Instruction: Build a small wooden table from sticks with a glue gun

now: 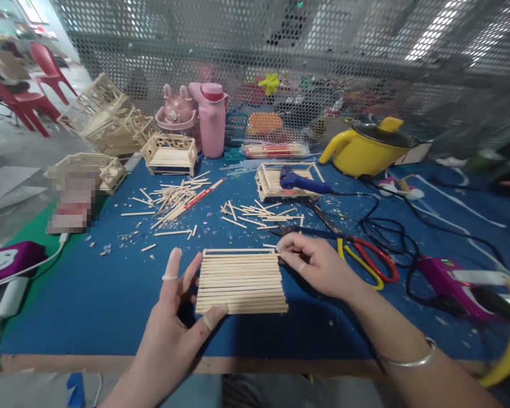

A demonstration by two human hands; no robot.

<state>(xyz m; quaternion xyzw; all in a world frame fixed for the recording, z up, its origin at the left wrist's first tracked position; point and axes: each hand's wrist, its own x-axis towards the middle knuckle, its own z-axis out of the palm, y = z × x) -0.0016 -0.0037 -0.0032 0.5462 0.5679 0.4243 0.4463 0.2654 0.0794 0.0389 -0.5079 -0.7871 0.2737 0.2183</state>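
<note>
A flat panel of thin wooden sticks (pixel 241 286), laid side by side in a frame, is held just over the table's front part. My left hand (pixel 181 309) grips its left end, thumb on the near edge and fingers around the side; tape is wrapped on the index finger and thumb. At the far right corner, my right hand (pixel 312 262) pinches the end of a wooden stick (pixel 255 256) lying along the panel's far side. A narrow gap shows between this stick and the frame's far bar. Its fingertips partly hide that corner.
Loose sticks (pixel 259 212) lie beyond the panel. A blue glue gun (pixel 304 182) rests on a small stick frame (pixel 266 181). Scissors (pixel 376 260), pliers (pixel 306 231) and black cables (pixel 386 226) are right. Behind stand a pink bottle (pixel 212 122) and yellow pot (pixel 365 150).
</note>
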